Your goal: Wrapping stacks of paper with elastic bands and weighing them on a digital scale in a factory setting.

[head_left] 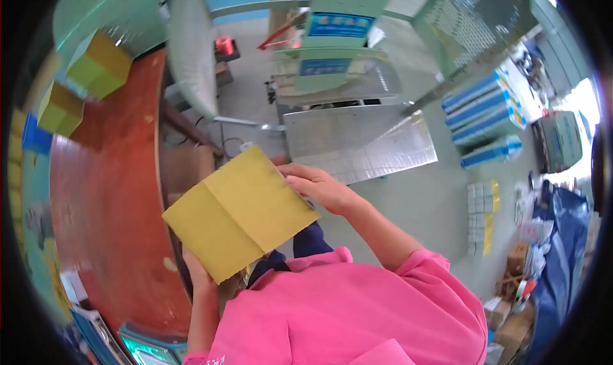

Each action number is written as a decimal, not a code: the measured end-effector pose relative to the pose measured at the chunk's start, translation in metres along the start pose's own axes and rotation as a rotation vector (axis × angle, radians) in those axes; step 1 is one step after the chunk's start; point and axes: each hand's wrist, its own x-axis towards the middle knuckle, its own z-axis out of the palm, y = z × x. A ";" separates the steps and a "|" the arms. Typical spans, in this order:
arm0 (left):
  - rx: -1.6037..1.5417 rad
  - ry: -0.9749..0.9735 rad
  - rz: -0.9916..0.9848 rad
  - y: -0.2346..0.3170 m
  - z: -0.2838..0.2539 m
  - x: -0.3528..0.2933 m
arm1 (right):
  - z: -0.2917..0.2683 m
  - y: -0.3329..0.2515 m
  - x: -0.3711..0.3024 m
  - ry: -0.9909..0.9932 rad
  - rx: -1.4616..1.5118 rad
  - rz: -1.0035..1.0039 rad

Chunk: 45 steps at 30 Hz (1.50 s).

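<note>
1. There is a big red table [108, 218] on the person's left side.
2. A flat yellow card [249, 202] is up in front of the person, just to the right of the red table. It has a fold line across its middle, and it is tilted.
3. The left hand [196, 270] is at the near corner of the card, close to the red table's right edge. Its fingers are hidden under the card, so I cannot tell if they are open or closed.
4. The right hand [319, 187] is on the card's other side, farther from the red table. Its fingers are bent and grip the card's edge.
5. Two yellow boxes [99, 65] sit on the far end of the red table, near each other.
6. A screen with a green glow [147, 351] is at the near end of the red table.
7. A shiny metal plate [357, 141] is to the right of the red table, past the right hand.
8. Blue and white packs [485, 119] are piled well to the right of the red table. Little white and yellow stacks [482, 218] are on that side too, nearer the person.
</note>
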 end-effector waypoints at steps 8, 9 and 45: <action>0.135 -0.266 -0.145 -0.149 0.209 0.029 | -0.215 0.063 -0.102 0.365 0.099 -0.031; 0.127 -0.345 -0.116 -0.168 0.239 0.029 | -0.248 0.066 -0.109 0.382 0.095 -0.042; 0.880 -0.537 0.533 -0.291 0.424 0.091 | -0.450 0.094 -0.097 0.705 0.406 -0.352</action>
